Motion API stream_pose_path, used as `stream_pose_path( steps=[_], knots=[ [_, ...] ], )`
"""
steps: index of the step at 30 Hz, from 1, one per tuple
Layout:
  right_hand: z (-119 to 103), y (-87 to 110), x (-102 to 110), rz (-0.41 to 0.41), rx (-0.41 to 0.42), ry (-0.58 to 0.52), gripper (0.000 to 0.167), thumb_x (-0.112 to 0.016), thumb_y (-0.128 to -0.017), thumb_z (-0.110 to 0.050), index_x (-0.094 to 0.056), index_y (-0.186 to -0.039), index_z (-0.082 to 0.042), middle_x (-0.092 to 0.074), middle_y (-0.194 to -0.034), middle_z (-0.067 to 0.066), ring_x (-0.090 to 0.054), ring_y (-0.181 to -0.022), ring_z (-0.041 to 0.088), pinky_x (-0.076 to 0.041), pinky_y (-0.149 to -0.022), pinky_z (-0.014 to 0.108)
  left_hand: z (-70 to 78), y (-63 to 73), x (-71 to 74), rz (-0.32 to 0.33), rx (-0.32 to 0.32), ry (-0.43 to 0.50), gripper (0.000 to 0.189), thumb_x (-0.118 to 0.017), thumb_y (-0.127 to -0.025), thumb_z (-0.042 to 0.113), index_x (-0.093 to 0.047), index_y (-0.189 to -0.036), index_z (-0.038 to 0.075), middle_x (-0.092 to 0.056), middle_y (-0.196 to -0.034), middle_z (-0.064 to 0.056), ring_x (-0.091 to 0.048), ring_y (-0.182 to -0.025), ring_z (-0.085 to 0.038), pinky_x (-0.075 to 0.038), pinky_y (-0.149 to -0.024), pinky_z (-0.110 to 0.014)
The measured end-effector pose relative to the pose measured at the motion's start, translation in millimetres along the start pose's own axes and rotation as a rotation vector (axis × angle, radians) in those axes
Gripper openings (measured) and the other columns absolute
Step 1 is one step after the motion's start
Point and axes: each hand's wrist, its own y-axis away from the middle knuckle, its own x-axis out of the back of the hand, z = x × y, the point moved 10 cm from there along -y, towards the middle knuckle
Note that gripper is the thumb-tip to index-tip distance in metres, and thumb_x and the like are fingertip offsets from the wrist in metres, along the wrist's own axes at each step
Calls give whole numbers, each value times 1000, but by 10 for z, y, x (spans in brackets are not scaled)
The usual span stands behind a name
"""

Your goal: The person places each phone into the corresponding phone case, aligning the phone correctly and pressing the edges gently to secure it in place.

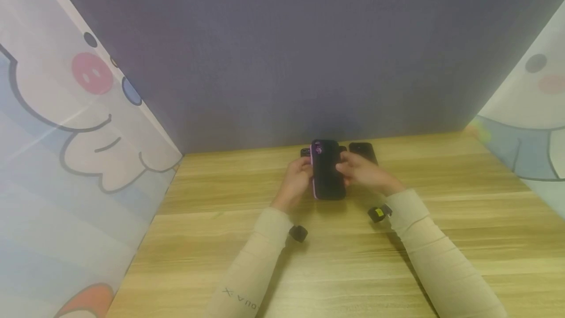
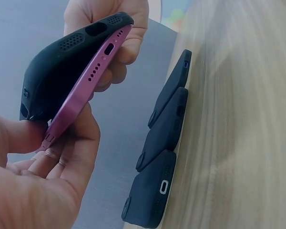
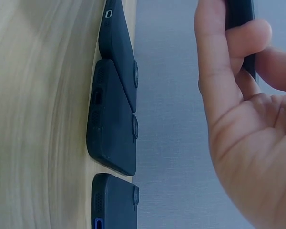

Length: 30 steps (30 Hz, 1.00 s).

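Note:
Both hands hold a pink phone (image 2: pixel 86 83) and a black phone case (image 1: pixel 328 175) above the table. Along the side nearer the left hand, the case stands away from the phone, leaving a dark wedge-shaped gap; at the other end they meet. My left hand (image 1: pixel 295 180) pinches the phone's left edge, its thumb at the case rim in the left wrist view. On the opposite side my right hand (image 1: pixel 364 171) grips the case and phone between thumb and fingers. In the right wrist view, the right hand (image 3: pixel 257 119) hides most of the case.
Three black-cased phones, one (image 2: pixel 174 81) at the far end, one (image 2: pixel 164 129) in the middle and one (image 2: pixel 150 191) nearest, lie in a row on the wooden table (image 1: pixel 212 239). A grey panel (image 1: pixel 282 53) rises behind them. Small black cameras sit at both wrists.

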Motion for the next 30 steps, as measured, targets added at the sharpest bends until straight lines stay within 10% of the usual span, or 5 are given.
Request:
stream_pose_path(
  steps=[30],
  knots=[
    [-6, 14, 71, 79, -57, 126, 43, -52, -106, -16, -38, -135, 12, -59, -85, 6, -58, -68, 18, -58, -70, 39, -22, -8, -90, -70, 45, 49, 37, -40, -110, 20, -60, -138, 5, -68, -125, -16, -70, -100, -23, -58, -98, -48]
  ],
)
